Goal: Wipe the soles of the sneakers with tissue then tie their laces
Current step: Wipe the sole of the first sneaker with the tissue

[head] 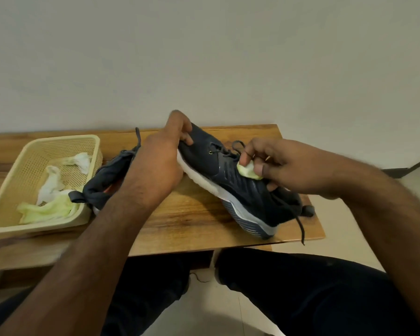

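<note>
Dark-blue sneaker (230, 170) tilted over the wooden table (192, 214), long axis from toe in left hand (160, 161), fingers curled round it, down-right to heel; right hand (272, 163) pinching pale tissue (247, 171) against its side.

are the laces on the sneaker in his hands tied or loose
Loose: the sneaker has a lace end dangling untied past the table edge.

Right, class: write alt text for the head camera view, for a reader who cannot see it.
A person's left hand grips the toe of a dark blue sneaker tilted on a wooden table, while the right hand pinches a pale green tissue against its side. A second sneaker and a basket of used tissues sit left.
</note>
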